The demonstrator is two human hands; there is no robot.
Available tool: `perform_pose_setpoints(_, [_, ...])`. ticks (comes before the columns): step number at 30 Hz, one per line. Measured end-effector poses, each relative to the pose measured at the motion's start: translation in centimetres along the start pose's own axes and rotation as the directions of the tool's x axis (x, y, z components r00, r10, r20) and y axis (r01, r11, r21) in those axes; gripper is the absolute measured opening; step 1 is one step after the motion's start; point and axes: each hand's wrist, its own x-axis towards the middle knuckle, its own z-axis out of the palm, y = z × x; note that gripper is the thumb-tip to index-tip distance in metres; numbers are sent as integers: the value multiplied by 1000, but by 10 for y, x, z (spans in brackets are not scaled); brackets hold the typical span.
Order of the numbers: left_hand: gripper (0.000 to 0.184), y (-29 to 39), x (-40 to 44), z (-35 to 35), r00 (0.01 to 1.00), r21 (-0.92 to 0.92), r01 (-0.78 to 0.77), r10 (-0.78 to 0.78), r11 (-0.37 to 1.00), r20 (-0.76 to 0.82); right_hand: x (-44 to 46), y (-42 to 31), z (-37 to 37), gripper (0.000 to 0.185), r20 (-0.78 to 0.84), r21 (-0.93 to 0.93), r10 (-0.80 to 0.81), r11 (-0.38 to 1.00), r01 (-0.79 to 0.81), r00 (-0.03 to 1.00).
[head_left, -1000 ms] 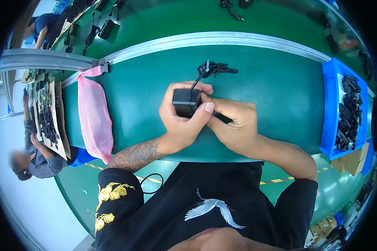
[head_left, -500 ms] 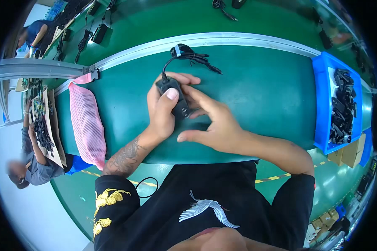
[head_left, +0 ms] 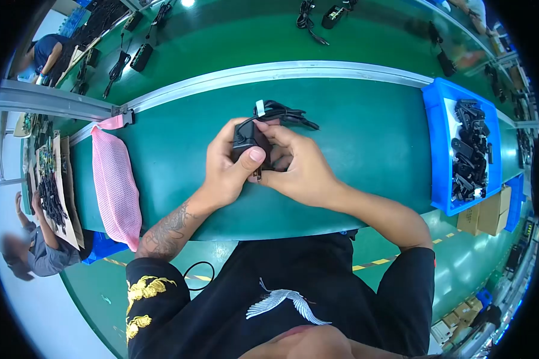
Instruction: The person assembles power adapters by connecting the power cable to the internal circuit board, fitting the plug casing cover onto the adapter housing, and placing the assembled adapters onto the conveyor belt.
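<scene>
A black power adapter (head_left: 250, 136) is held upright over the green table, its metal plug prongs pointing down toward my body. My left hand (head_left: 223, 173) wraps around its left side, thumb lying across the front. My right hand (head_left: 305, 170) closes on the right side, with the fingers curled behind and the thumb near the prongs. Above the hands lies the adapter's black cable (head_left: 284, 113), bundled with a white tie (head_left: 260, 108). Part of the adapter's back is hidden by my fingers.
A blue bin (head_left: 439, 161) of black adapter parts stands at the right. On the left lies a pink mesh bag (head_left: 117, 185). A metal rail (head_left: 281, 70) separates the table from a green surface holding more adapters. A co-worker (head_left: 51, 251) sits at far left.
My right hand has closed in on the adapter, its thumb moving to the lower end. The adapter has turned, showing its prongs, and the cable bundle sits closer to my hands. The view has shifted.
</scene>
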Motion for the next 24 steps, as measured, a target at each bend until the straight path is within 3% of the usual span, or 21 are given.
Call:
perform_pose_setpoints(3, [48,-3,2,0,998,-21,-61,61,998,5,-2,-13,-4,60,39,-103,171,981,-166,985])
perform_pose_setpoints(6, [42,-4,3,-3,997,-113,75,-76,991,1,-1,-9,-4,59,91,-91,243,968,-235,966])
perform_pose_setpoints(9, [40,-2,6,-1,998,-117,52,-56,992,-27,4,-2,-4,61,24,-122,42,992,-39,999])
perform_pose_setpoints(10, [40,-3,9,0,998,-129,33,-39,991,-44,5,-3,-5,62,43,-127,52,991,-46,998])
perform_pose_setpoints(11, [53,-5,11,-4,999,-128,45,-45,991,4,6,-5,-7,64,62,-137,64,989,-55,996])
perform_pose_setpoints(14, [72,-21,14,-6,998,-191,-28,15,981,-68,26,-15,-19,66,107,-138,11,990,3,994])
perform_pose_setpoints(15, [83,-24,17,-7,987,-55,-138,133,989,-87,43,-8,-24,66,109,-102,-24,994,35,994])
perform_pose_setpoints(17, [77,-23,18,-9,979,-76,-126,112,989,-169,85,3,-37,67,98,-45,-108,993,113,989])
perform_pose_setpoints(18, [75,-22,17,-11,974,-85,-115,96,990,-205,105,-16,-46,68,48,-221,-18,975,28,999])
perform_pose_setpoints(19, [62,-21,17,-10,969,-84,-131,110,988,-220,133,-14,-59,68,22,-295,-91,951,94,996])
perform_pose_setpoints(20, [62,-21,18,-11,976,-78,-121,105,990,-189,162,-5,-71,66,-45,-434,-297,866,249,954])
perform_pose_setpoints(21, [62,-21,17,-13,982,-72,-113,100,991,-162,183,-10,-78,62,-161,-577,-392,782,236,906])
perform_pose_setpoints(24, [55,-23,16,-13,985,-31,-119,114,992,-128,208,-40,-82,55,-301,-639,-358,764,92,884])
